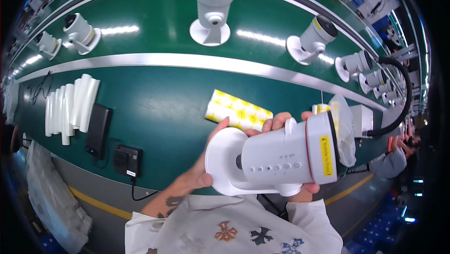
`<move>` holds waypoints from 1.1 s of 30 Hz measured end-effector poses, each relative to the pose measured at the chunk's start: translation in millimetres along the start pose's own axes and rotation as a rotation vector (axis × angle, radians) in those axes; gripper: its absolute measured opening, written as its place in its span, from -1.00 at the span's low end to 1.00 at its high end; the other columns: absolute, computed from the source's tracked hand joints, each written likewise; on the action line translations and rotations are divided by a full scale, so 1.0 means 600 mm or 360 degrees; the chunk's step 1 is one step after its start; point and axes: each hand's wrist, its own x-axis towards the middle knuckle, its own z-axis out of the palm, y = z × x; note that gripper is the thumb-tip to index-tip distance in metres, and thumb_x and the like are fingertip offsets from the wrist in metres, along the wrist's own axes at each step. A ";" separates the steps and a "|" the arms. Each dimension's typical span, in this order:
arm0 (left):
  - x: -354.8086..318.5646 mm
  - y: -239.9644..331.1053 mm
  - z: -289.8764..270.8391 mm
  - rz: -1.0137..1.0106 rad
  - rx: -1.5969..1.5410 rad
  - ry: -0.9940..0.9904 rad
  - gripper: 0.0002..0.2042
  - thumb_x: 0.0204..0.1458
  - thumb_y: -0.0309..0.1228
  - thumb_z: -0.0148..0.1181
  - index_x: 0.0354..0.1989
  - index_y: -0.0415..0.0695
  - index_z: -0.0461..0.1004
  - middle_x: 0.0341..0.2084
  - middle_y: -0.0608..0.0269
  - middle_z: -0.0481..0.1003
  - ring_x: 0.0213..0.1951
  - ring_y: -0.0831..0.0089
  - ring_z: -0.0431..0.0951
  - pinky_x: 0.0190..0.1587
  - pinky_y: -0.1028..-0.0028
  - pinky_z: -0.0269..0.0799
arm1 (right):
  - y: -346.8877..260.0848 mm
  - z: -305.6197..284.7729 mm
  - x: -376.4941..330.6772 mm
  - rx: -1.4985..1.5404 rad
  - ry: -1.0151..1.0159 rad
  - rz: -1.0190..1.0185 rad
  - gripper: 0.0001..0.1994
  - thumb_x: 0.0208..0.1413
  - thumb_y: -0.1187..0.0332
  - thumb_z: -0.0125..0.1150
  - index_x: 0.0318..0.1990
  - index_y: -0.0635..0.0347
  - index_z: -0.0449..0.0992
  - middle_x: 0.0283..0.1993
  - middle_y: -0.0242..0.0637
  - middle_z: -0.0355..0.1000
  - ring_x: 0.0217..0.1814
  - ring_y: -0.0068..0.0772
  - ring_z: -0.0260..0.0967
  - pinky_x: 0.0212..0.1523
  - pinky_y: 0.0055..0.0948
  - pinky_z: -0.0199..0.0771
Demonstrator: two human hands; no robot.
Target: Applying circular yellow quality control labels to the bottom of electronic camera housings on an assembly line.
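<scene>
In front of my chest I hold a white cylindrical projector [276,158] tilted onto its side, with a row of small buttons, a red ring and a yellow label near its wide end. My left hand [199,172] grips its round white base, thumb in front and fingers behind. My right hand [280,122] is wrapped around the body from behind; fingertips show above it and below the wide end, and the palm is hidden. Just beyond the projector lies a white roll with yellow round stickers [239,110] on the green table.
Several white film rolls [70,106] lie left, beside a black oblong case [99,130] and a black square device [127,161] with a cable. More projectors [213,12] stand along the green conveyor [154,15]. A clear plastic bag [344,127] and black hose [407,83] are right.
</scene>
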 end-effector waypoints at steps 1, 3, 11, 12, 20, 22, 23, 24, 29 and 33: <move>0.010 -0.019 0.009 -0.0067 -0.0325 0.0017 0.23 -0.28 0.10 0.43 0.46 0.08 -0.37 0.38 0.00 -0.10 0.40 0.11 -0.02 0.38 0.15 -0.09 | 0.000 -0.004 0.000 0.0020 0.0015 -0.0013 0.01 -0.35 -0.20 0.44 0.32 -0.22 0.05 0.03 -0.09 0.18 0.15 -0.01 0.18 0.23 0.18 0.25; 0.028 -0.037 0.023 -0.0159 -0.0525 0.0053 0.26 -0.36 0.17 0.43 0.47 0.15 -0.36 0.36 0.04 -0.06 0.39 0.11 0.01 0.38 0.12 -0.05 | -0.005 -0.015 -0.003 0.0073 0.0055 -0.0025 -0.20 -0.12 -0.13 0.19 0.31 -0.17 0.07 0.00 0.05 0.24 0.09 0.09 0.25 0.19 0.19 0.28; 0.071 -0.010 0.042 -0.0302 -0.0409 -0.0124 0.14 -0.33 0.30 0.30 0.42 0.11 -0.16 0.25 -0.03 0.12 0.27 0.07 0.18 0.27 0.07 0.16 | -0.079 -0.016 0.011 -0.0619 0.0406 0.0380 0.34 -0.60 -0.41 0.48 0.37 0.14 -0.03 -0.16 0.12 0.39 -0.16 0.04 0.43 -0.01 0.00 0.46; 0.050 0.005 0.035 -0.0359 -0.0375 -0.0002 0.10 -0.33 0.28 0.31 0.40 0.11 -0.11 0.16 -0.01 0.23 0.19 0.07 0.31 0.19 0.09 0.29 | -0.079 -0.022 0.026 -0.0720 0.0881 0.0866 0.31 -0.60 -0.30 0.56 0.34 0.21 0.01 -0.14 0.07 0.41 -0.12 0.04 0.44 0.03 -0.07 0.46; 0.049 0.045 -0.002 -0.0778 -0.0039 0.0165 -0.18 0.06 0.28 -0.03 0.37 0.04 -0.05 0.21 0.09 0.19 0.22 0.18 0.29 0.14 0.19 0.41 | -0.120 0.002 0.178 -0.2063 -0.1351 0.1764 -0.21 -0.17 -0.22 0.34 0.02 0.33 0.39 -0.28 0.00 0.54 -0.24 -0.05 0.54 -0.19 -0.30 0.52; 0.053 0.051 -0.003 -0.0794 0.0047 0.0154 -0.19 0.06 0.28 -0.05 0.36 0.05 -0.05 0.21 0.08 0.17 0.23 0.19 0.27 0.16 0.21 0.37 | -0.099 0.025 0.202 -0.2404 -0.1648 0.2019 -0.20 -0.21 -0.27 0.33 -0.09 0.39 0.43 -0.32 0.01 0.54 -0.30 -0.02 0.54 -0.25 -0.27 0.52; 0.053 0.054 -0.005 -0.0789 0.0132 0.0172 -0.20 0.07 0.29 -0.07 0.36 0.05 -0.06 0.21 0.06 0.16 0.24 0.19 0.24 0.18 0.23 0.33 | -0.089 0.033 0.209 -0.2467 -0.1792 0.2126 -0.17 -0.20 -0.31 0.29 -0.09 0.40 0.44 -0.32 0.03 0.54 -0.31 -0.01 0.53 -0.26 -0.26 0.52; 0.056 0.057 -0.004 -0.0786 0.0206 0.0160 -0.19 0.06 0.29 -0.07 0.36 0.05 -0.07 0.20 0.04 0.14 0.25 0.20 0.19 0.20 0.24 0.28 | -0.085 0.037 0.212 -0.2468 -0.1775 0.2126 -0.17 -0.20 -0.31 0.29 -0.09 0.40 0.44 -0.32 0.03 0.54 -0.31 -0.01 0.53 -0.26 -0.26 0.52; 0.062 0.066 -0.004 -0.0726 0.0485 0.0155 -0.17 0.02 0.28 -0.02 0.34 0.00 -0.04 0.17 0.04 0.18 0.22 0.19 0.24 0.19 0.23 0.27 | -0.082 0.046 0.222 -0.2609 -0.1969 0.2189 -0.15 -0.20 -0.32 0.28 -0.02 0.40 0.44 -0.36 0.00 0.54 -0.30 -0.03 0.52 -0.26 -0.21 0.52; 0.048 0.100 -0.014 -0.0387 0.0417 0.0233 -0.12 -0.02 0.28 0.03 0.35 -0.06 -0.03 0.18 0.01 0.21 0.22 0.15 0.27 0.21 0.21 0.27 | -0.120 0.023 0.226 -0.2594 -0.1838 0.1788 -0.20 -0.20 -0.17 0.38 0.07 0.35 0.41 -0.22 -0.02 0.53 -0.17 -0.10 0.51 -0.16 -0.26 0.51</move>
